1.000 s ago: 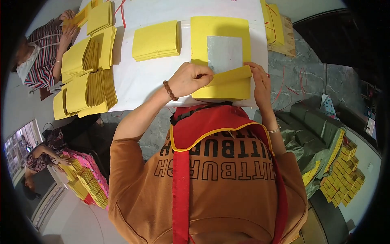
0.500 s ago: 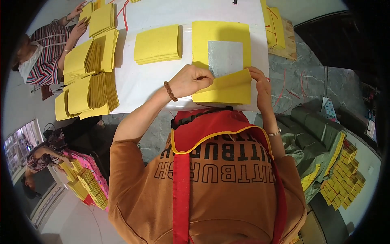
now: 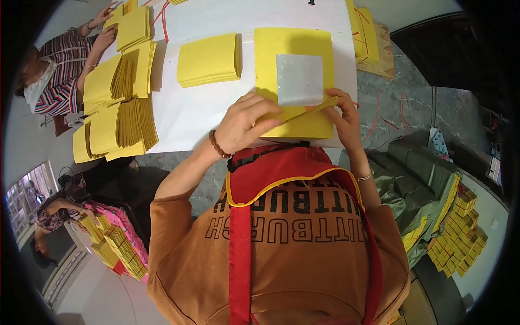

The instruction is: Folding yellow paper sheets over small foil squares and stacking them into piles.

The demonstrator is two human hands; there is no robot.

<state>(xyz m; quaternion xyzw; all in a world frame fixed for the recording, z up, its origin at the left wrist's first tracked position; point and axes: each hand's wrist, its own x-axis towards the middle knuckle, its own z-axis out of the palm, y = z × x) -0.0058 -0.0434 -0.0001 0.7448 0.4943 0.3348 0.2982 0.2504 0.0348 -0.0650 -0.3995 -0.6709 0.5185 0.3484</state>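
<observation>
A stack of yellow joss paper point(image 3: 265, 49) with a silver square point(image 3: 299, 80) on its top sheet lies before me on the white table. The near part of the top sheet point(image 3: 302, 112) is lifted and seen nearly edge-on. At the left end of that raised edge my left hand point(image 3: 250, 122) is closed, thumb below and fingers above. My right hand point(image 3: 344, 115) pinches its right end. A folded yellow paper bundle point(image 3: 208, 58) lies left of the stack.
Folded yellow bundles point(image 3: 108, 127) line the table's left side, where a co-worker in a striped top point(image 3: 65, 70) handles more. Red strings point(image 3: 165, 21) lie near the far left. Tied yellow paper point(image 3: 368, 35) sits beyond the table's right edge. Piled yellow bundles point(image 3: 457, 238) stand at lower right.
The sheet's raised flap has tipped up, from a broad slanted face to a thin edge. My left hand has moved nearer and turned, its fingers now around the edge.
</observation>
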